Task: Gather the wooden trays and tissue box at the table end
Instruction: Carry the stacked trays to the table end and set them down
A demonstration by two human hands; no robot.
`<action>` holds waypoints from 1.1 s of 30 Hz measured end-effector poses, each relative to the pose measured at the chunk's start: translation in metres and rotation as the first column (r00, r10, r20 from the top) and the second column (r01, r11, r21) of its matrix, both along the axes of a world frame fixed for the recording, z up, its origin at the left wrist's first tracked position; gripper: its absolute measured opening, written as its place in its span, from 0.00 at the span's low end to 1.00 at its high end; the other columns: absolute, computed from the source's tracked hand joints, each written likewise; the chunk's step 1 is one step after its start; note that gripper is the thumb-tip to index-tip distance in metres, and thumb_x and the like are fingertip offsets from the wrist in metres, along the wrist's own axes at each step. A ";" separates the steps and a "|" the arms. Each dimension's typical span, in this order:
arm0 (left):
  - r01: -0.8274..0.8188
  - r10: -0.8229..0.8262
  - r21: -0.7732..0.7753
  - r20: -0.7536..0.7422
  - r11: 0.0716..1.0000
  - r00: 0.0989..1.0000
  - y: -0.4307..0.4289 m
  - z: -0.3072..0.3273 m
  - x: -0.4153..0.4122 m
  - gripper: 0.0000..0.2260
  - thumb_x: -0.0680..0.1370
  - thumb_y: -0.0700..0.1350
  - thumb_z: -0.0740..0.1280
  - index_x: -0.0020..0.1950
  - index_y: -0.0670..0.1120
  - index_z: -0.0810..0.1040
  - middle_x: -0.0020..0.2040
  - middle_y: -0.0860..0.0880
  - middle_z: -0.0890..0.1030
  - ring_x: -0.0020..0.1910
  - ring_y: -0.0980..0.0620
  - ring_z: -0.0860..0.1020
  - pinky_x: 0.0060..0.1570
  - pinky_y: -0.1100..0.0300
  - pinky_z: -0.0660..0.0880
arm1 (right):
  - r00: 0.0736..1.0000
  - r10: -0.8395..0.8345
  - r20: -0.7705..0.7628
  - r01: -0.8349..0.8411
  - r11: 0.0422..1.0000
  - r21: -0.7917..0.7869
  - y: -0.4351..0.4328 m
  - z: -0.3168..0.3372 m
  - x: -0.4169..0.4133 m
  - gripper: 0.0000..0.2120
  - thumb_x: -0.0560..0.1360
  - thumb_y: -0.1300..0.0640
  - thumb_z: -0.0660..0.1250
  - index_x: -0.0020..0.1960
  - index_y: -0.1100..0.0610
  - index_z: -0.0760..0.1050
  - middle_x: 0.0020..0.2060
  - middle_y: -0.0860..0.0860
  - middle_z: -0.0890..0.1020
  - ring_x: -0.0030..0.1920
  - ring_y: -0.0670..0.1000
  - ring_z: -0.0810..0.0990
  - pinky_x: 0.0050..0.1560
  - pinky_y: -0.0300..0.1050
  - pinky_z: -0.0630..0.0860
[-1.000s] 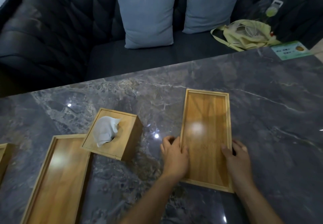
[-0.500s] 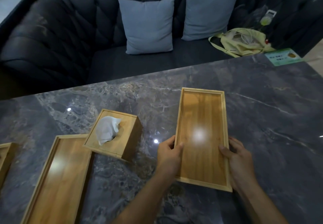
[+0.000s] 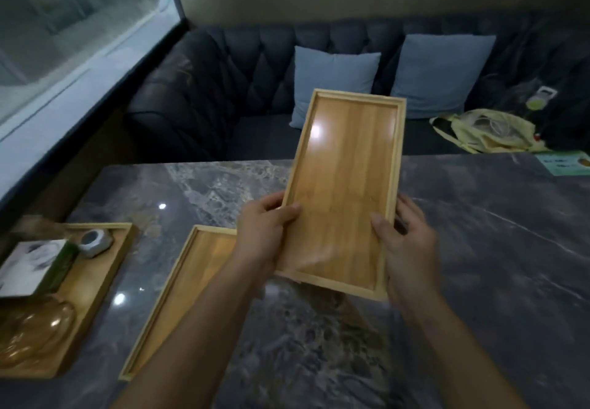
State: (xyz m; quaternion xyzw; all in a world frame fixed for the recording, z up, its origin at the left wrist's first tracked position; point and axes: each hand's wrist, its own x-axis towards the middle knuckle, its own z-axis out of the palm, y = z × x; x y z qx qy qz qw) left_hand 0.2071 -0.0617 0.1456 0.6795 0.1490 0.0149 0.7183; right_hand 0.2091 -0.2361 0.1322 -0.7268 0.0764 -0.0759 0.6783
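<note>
Two bare forearms reaching in from the near edge of the grey marble tabletop (image 3: 479, 281). Left hand (image 3: 265, 239) closed on the left long rim of a wooden tray (image 3: 344, 191), thumb lying over the rim onto the tray floor, fingers curled underneath. Right hand (image 3: 405, 249) closed on the opposite long rim, thumb on the inner floor, fingers wrapped behind. Tray held clear of the marble above the middle of the tabletop, tilted with its far short end raised toward the sofa, inside empty and catching a glare spot.

To the left of the left forearm, a second wooden tray (image 3: 178, 296) lying flat and empty, long axis running from the near edge diagonally toward the centre, its far end hidden under the left hand. Further left, at the left end of the tabletop, a third wooden tray (image 3: 105, 268) holding an amber glass piece (image 3: 35, 328), a white box with a green side (image 3: 35, 265) and a small grey round object (image 3: 94, 241), possibly an ashtray; blurred, hard to tell. No tissue box clearly recognisable in this view.

At the far right corner of the tabletop, a green card (image 3: 565, 162). Beyond the far edge, a dark tufted sofa (image 3: 207, 89) with two pale blue cushions (image 3: 332, 86) and a yellow cloth bag (image 3: 485, 130). Window (image 3: 64, 25) at upper left.
</note>
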 end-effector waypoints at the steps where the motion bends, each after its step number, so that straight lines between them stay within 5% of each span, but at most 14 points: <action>1: -0.025 0.025 -0.009 -0.017 1.000 1.000 0.018 0.003 -0.007 0.09 0.75 0.37 0.66 0.41 0.48 0.83 0.32 0.55 0.85 0.33 0.58 0.83 0.27 0.67 0.77 | 0.999 0.037 0.009 -0.037 0.999 -0.004 0.018 0.002 -0.004 0.18 0.73 0.60 0.65 0.63 0.55 0.72 0.63 0.45 0.70 0.60 0.47 0.71 0.60 0.49 0.72; 6: -0.191 0.193 0.029 -0.104 0.981 0.976 0.105 0.000 -0.048 0.07 0.72 0.35 0.68 0.40 0.45 0.82 0.31 0.47 0.84 0.31 0.50 0.81 0.30 0.60 0.79 | 0.987 0.163 -0.011 -0.163 0.987 -0.008 0.108 -0.008 -0.031 0.19 0.73 0.63 0.64 0.63 0.57 0.71 0.65 0.51 0.69 0.62 0.49 0.70 0.65 0.50 0.69; 9: -0.262 0.268 0.058 -0.182 0.963 0.946 0.150 -0.015 -0.075 0.06 0.72 0.35 0.68 0.46 0.42 0.82 0.34 0.44 0.83 0.33 0.47 0.80 0.33 0.56 0.78 | 0.968 0.243 -0.057 -0.244 0.970 -0.016 0.155 -0.027 -0.053 0.22 0.73 0.62 0.64 0.66 0.58 0.68 0.67 0.50 0.66 0.63 0.40 0.64 0.63 0.37 0.66; 14: -0.282 0.291 0.078 -0.321 0.956 0.901 0.204 -0.054 -0.111 0.05 0.71 0.36 0.69 0.38 0.44 0.83 0.39 0.40 0.84 0.40 0.42 0.82 0.42 0.50 0.79 | 0.918 0.322 -0.230 -0.333 0.943 -0.011 0.203 -0.064 -0.092 0.25 0.72 0.60 0.64 0.68 0.55 0.65 0.68 0.51 0.65 0.63 0.49 0.68 0.63 0.49 0.68; 23: -0.072 0.114 0.125 -0.372 0.990 0.921 0.223 -0.099 -0.123 0.10 0.73 0.37 0.68 0.38 0.52 0.82 0.38 0.52 0.84 0.36 0.55 0.82 0.31 0.63 0.76 | 0.888 0.222 -0.403 -0.245 0.970 -0.006 0.225 -0.106 -0.127 0.25 0.72 0.61 0.64 0.67 0.53 0.63 0.63 0.54 0.72 0.61 0.56 0.72 0.63 0.60 0.69; 26: -0.025 0.056 0.085 -0.380 0.996 0.923 0.224 -0.104 -0.121 0.09 0.73 0.35 0.66 0.47 0.46 0.82 0.38 0.51 0.83 0.30 0.60 0.81 0.25 0.70 0.75 | 0.893 0.168 -0.417 -0.194 0.981 -0.019 0.227 -0.117 -0.132 0.25 0.72 0.61 0.64 0.68 0.55 0.63 0.65 0.56 0.71 0.62 0.57 0.71 0.64 0.61 0.68; 28: 0.005 0.020 0.062 -0.384 0.998 0.923 0.225 -0.105 -0.121 0.12 0.73 0.34 0.66 0.56 0.42 0.79 0.44 0.51 0.82 0.33 0.61 0.81 0.26 0.72 0.74 | 0.893 0.151 -0.425 -0.183 0.982 -0.036 0.228 -0.123 -0.133 0.26 0.72 0.62 0.64 0.68 0.55 0.62 0.65 0.56 0.70 0.63 0.57 0.70 0.65 0.61 0.67; 31: 0.034 0.002 0.088 -0.375 0.996 0.927 0.230 -0.111 -0.120 0.20 0.72 0.33 0.68 0.63 0.38 0.73 0.65 0.49 0.75 0.54 0.54 0.77 0.37 0.70 0.74 | 0.883 0.161 -0.440 -0.204 0.977 -0.053 0.229 -0.130 -0.132 0.27 0.73 0.61 0.64 0.69 0.55 0.60 0.67 0.56 0.68 0.65 0.58 0.68 0.66 0.61 0.66; 33: 0.024 0.001 0.063 -0.371 0.998 0.929 0.231 -0.117 -0.122 0.20 0.72 0.32 0.68 0.63 0.37 0.72 0.68 0.47 0.72 0.52 0.55 0.77 0.37 0.69 0.75 | 0.879 0.171 -0.446 -0.226 0.971 -0.072 0.228 -0.135 -0.131 0.27 0.74 0.61 0.64 0.70 0.56 0.59 0.69 0.56 0.67 0.67 0.58 0.67 0.67 0.61 0.65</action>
